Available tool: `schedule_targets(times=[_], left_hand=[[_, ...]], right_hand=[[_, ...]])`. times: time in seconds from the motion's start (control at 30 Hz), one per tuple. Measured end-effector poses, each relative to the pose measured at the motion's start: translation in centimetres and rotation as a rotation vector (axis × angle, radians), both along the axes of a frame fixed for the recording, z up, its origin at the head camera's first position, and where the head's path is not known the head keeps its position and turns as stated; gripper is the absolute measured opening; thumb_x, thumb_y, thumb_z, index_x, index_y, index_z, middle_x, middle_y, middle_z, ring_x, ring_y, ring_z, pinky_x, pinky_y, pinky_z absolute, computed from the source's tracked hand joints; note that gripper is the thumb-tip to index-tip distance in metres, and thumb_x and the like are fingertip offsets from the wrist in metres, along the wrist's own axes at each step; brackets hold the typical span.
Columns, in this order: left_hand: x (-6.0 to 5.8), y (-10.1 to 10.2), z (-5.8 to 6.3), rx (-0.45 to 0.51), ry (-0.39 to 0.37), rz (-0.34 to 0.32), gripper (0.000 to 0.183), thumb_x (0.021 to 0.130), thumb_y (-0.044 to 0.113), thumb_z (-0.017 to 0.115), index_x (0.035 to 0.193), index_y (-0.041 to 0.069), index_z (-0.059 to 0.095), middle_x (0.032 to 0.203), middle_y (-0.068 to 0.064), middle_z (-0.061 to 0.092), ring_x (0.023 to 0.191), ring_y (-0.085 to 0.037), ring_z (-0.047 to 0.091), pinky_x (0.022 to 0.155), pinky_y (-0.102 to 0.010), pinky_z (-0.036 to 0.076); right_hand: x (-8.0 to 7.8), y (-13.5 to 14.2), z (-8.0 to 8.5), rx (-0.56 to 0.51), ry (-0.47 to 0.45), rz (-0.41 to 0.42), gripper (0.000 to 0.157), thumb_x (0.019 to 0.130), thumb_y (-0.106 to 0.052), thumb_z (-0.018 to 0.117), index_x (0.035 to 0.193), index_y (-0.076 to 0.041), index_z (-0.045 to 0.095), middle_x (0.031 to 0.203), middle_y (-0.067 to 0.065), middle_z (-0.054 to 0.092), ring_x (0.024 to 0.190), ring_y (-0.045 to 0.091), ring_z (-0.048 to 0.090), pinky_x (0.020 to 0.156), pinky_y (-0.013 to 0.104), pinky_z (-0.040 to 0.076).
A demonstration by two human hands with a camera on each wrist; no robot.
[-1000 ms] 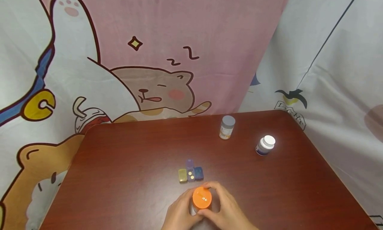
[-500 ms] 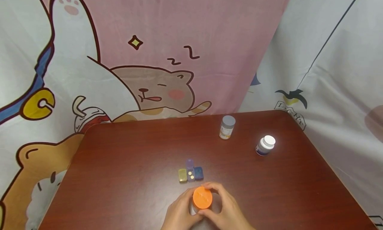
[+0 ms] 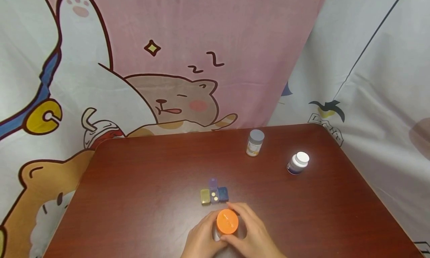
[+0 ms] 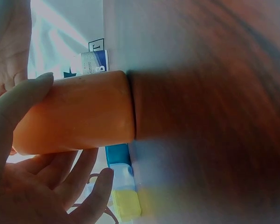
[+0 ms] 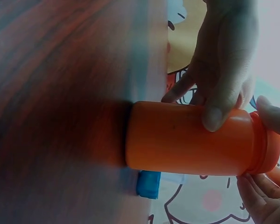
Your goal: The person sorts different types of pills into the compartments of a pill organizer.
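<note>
An orange pill bottle [image 5: 191, 137] stands upright on the table with its orange screw cap [image 3: 227, 221] on top. My left hand [image 3: 202, 235] grips the bottle's body, thumb on one side and fingers on the other. Around the cap curve the thumb and fingers of my right hand [image 3: 252, 228], fingertips right at its rim in the right wrist view. Just beyond the bottle lies a small pill organizer with a yellow compartment [image 3: 205, 197], a blue compartment [image 3: 223, 194] and a purple one between them. The purple lid [image 3: 213, 183] is raised, and pale tablets [image 3: 214, 197] show inside.
A bottle with a grey cap [image 3: 255, 142] stands near the back edge of the brown table [image 3: 151, 176]. To its right and nearer is a white bottle [image 3: 298, 163] with a dark blue label band. Cartoon-printed cloth [image 3: 252, 45] hangs behind the table.
My right index finger has straightened a little and shifted outward from the cap's far edge. The left hand, bottle and pill organizer stay in place.
</note>
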State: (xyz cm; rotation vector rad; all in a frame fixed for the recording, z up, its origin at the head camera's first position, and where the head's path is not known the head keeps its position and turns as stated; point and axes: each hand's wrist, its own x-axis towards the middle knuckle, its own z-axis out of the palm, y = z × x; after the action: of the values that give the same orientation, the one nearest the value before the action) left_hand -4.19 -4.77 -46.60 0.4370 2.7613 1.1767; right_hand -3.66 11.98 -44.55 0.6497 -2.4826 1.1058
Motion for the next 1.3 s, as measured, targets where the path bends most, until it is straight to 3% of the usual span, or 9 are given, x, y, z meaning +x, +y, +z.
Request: schedule_targets(times=[0.13,0.33,0.43,0.6,0.7,0.83,1.03,1.17,1.3], left_hand=[[0.0,0.0,-0.1,-0.005,0.0,0.001,0.069,0.062,0.028,0.082,0.124,0.012,0.056,0.12,-0.007,0.065,0.104,-0.026,0.06,0.082,-0.053,0.054],[0.0,-0.1,0.0,-0.011,-0.012,-0.002,0.069,0.063,0.029,0.082,0.124,0.011,0.056,0.12,-0.008,0.065,0.103,-0.027,0.061,0.081,-0.053,0.054],[0.0,-0.2,0.0,-0.013,-0.015,-0.005,0.069,0.063,0.03,0.082,0.125,0.012,0.056,0.12,-0.008,0.065,0.104,-0.027,0.06,0.081,-0.054,0.054],[0.0,-0.2,-0.1,-0.012,-0.01,-0.002,0.069,0.062,0.032,0.082,0.124,0.014,0.056,0.119,-0.006,0.066,0.103,-0.026,0.061,0.081,-0.053,0.054],[0.0,-0.1,-0.2,-0.006,-0.006,-0.004,0.069,0.062,0.032,0.082,0.124,0.014,0.056,0.119,-0.006,0.066,0.104,-0.026,0.06,0.082,-0.053,0.054],[0.0,-0.1,-0.2,0.002,-0.003,-0.006,0.067,0.064,0.032,0.081,0.124,0.014,0.057,0.119,-0.005,0.066,0.105,-0.025,0.06,0.083,-0.053,0.054],[0.0,-0.3,-0.1,0.018,-0.033,0.003,0.065,0.066,0.037,0.079,0.124,0.016,0.057,0.119,-0.003,0.066,0.106,-0.025,0.06,0.083,-0.054,0.053],[0.0,-0.4,-0.1,0.013,-0.042,-0.001,0.067,0.067,0.04,0.079,0.125,0.016,0.056,0.12,-0.005,0.065,0.106,-0.026,0.06,0.084,-0.055,0.053],[0.0,-0.3,-0.2,0.007,-0.031,-0.001,0.067,0.068,0.047,0.077,0.125,0.017,0.056,0.12,-0.003,0.065,0.105,-0.024,0.06,0.083,-0.053,0.054]], right_hand=[[0.0,-0.1,0.0,0.01,0.018,0.002,0.083,0.058,-0.033,0.087,0.131,-0.019,0.051,0.117,-0.006,0.059,0.1,0.01,0.058,0.078,0.041,0.057],[0.0,0.1,-0.4,-0.027,0.044,0.024,0.075,0.064,-0.035,0.083,0.13,-0.013,0.055,0.115,0.003,0.06,0.099,0.015,0.058,0.093,0.014,0.046],[0.0,0.0,-0.5,-0.024,0.04,0.018,0.075,0.064,-0.036,0.083,0.13,-0.013,0.055,0.114,0.001,0.059,0.099,0.013,0.058,0.094,0.009,0.042],[0.1,-0.5,-0.4,0.008,0.024,-0.033,0.079,0.056,-0.033,0.087,0.126,-0.016,0.057,0.111,-0.005,0.056,0.096,0.008,0.056,0.081,0.025,0.054],[0.0,-0.9,-0.4,0.006,0.007,-0.07,0.073,0.053,-0.035,0.088,0.118,-0.016,0.06,0.108,-0.008,0.054,0.094,0.007,0.054,0.075,0.034,0.055],[-0.1,-1.3,-0.5,-0.022,-0.052,-0.116,0.067,0.055,-0.047,0.085,0.107,-0.015,0.058,0.103,-0.013,0.051,0.09,0.004,0.051,0.074,0.034,0.053],[-0.2,-1.5,-0.3,-0.022,-0.235,-0.144,0.077,0.055,-0.065,0.075,0.109,-0.016,0.051,0.102,-0.016,0.048,0.089,0.003,0.049,0.077,0.035,0.052],[-0.5,-0.7,0.3,-0.012,-0.345,-0.062,0.083,0.057,-0.063,0.075,0.125,-0.025,0.045,0.118,-0.012,0.052,0.105,0.009,0.05,0.089,0.049,0.05],[-1.2,1.2,1.2,0.014,-0.383,0.129,0.083,0.065,-0.056,0.074,0.136,-0.034,0.038,0.136,-0.011,0.047,0.121,0.014,0.045,0.095,0.059,0.045]])
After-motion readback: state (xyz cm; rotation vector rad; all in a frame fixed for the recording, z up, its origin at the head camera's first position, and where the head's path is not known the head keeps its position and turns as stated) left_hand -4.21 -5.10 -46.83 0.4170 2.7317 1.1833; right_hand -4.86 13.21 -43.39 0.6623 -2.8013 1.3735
